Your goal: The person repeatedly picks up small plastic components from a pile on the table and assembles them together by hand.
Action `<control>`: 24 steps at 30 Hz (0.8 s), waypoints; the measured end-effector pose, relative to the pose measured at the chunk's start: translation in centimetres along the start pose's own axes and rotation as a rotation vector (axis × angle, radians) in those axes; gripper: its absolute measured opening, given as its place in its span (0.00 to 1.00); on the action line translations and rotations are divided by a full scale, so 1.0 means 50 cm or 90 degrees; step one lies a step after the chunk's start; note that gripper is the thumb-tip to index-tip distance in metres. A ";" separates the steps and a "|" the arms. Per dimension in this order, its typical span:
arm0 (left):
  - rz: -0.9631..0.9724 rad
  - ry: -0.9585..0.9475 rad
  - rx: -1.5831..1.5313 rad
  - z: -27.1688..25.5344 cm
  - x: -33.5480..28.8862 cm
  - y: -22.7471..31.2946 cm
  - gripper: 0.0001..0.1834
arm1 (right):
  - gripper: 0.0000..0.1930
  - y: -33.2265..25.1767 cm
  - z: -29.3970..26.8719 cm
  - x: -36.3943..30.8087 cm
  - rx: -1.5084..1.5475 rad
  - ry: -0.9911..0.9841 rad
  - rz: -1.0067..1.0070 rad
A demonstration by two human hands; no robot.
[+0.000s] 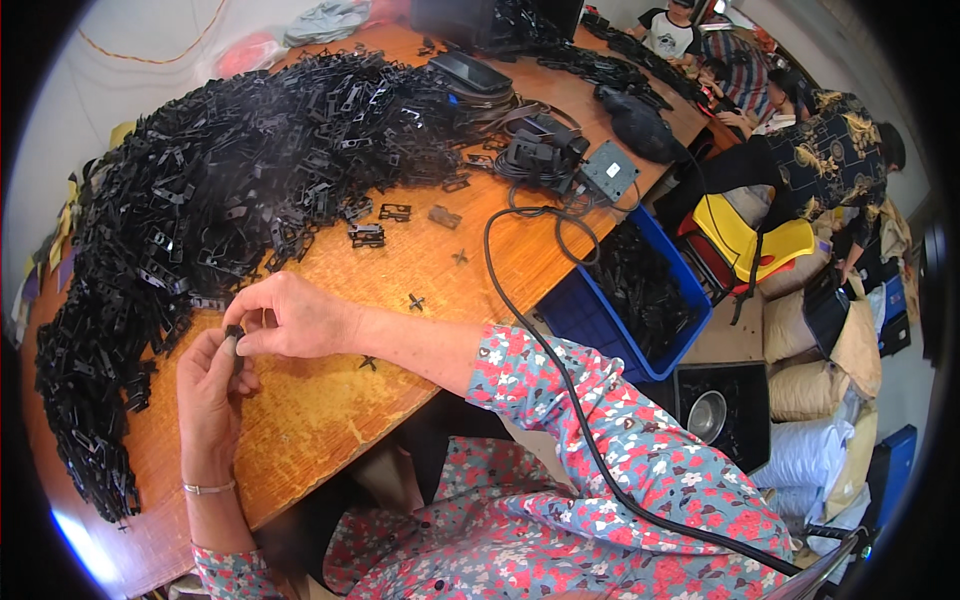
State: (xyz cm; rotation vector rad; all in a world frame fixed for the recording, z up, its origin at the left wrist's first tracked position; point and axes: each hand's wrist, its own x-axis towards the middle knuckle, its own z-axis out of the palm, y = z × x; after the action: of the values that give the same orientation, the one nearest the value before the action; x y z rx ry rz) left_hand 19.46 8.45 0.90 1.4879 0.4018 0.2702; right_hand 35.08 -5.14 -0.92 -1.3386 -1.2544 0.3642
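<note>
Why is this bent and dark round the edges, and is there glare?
Head view: the fisheye lens bends the table and leaves black corners; head view: bluish-white glare at lower left; head view: the heap looks hazy, the held piece too dark for detail.

Glossy, scuffed wood table (330, 410); shiny plastic parts (220, 170); cloth sleeve (600, 440).

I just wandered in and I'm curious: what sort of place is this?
Most likely a small workshop or factory: a great heap of black parts covers much of the wooden table, a blue crate beside it holds dark pieces, and brown sacks stand nearby.
</note>
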 end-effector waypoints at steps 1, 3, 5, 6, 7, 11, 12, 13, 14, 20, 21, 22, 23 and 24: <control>0.006 -0.002 -0.006 -0.002 0.001 -0.003 0.10 | 0.13 -0.002 0.000 0.000 0.000 0.001 0.000; 0.006 -0.003 -0.004 -0.004 0.002 -0.006 0.09 | 0.13 -0.006 -0.001 0.000 -0.009 0.003 -0.007; 0.005 -0.003 -0.003 -0.006 0.003 -0.008 0.09 | 0.13 -0.006 -0.001 0.000 -0.003 0.000 0.003; 0.006 -0.005 -0.005 -0.007 0.003 -0.009 0.10 | 0.13 -0.006 -0.001 -0.001 0.003 -0.004 0.014; 0.006 -0.008 -0.007 -0.007 0.003 -0.009 0.10 | 0.13 -0.004 -0.001 -0.001 0.002 -0.003 0.014; 0.001 -0.007 -0.009 -0.008 0.004 -0.010 0.10 | 0.13 -0.003 -0.001 -0.001 0.007 0.007 0.001; 0.006 -0.005 -0.005 -0.007 0.005 -0.009 0.10 | 0.13 -0.004 -0.001 0.000 0.018 0.009 0.005; 0.011 -0.003 0.000 -0.006 0.005 -0.009 0.10 | 0.13 -0.005 -0.001 0.000 0.018 0.009 0.006; 0.011 -0.003 0.000 -0.006 0.006 -0.010 0.10 | 0.14 -0.006 -0.001 0.000 0.012 0.009 0.002; 0.034 -0.007 0.006 -0.015 0.011 -0.020 0.10 | 0.16 -0.009 0.001 -0.001 0.004 0.010 0.004; 0.036 -0.001 0.002 -0.012 0.010 -0.018 0.10 | 0.17 -0.009 0.001 -0.002 0.004 0.016 0.004; 0.037 0.006 -0.002 -0.010 0.010 -0.017 0.10 | 0.17 -0.009 0.001 -0.002 0.004 0.016 0.004; 0.037 0.006 -0.002 -0.010 0.010 -0.016 0.10 | 0.18 -0.009 0.000 -0.002 0.003 0.012 0.010; 0.037 0.007 0.000 -0.009 0.010 -0.015 0.10 | 0.18 -0.009 0.000 -0.002 0.002 0.009 0.016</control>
State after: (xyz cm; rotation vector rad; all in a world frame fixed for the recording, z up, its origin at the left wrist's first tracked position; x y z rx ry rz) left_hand 19.66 9.01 0.09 1.5001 0.3672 0.3249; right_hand 34.86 -5.38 -0.59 -1.3531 -1.2253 0.3745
